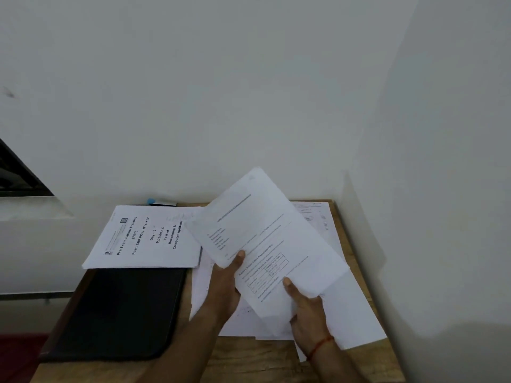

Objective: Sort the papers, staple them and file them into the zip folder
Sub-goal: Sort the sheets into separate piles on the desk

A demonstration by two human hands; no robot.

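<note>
One sheet (271,230) — lengthwise diagonal, top far-left

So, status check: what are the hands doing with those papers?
Left hand and right hand both grip a printed sheet above the table. Loose papers spread beneath. Training booklet overlaps the black zip folder.

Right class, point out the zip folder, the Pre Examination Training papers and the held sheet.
zip folder (119,310): head view, cover centre.
Pre Examination Training papers (143,236): head view, top page.
held sheet (265,241): head view, page centre.
</note>
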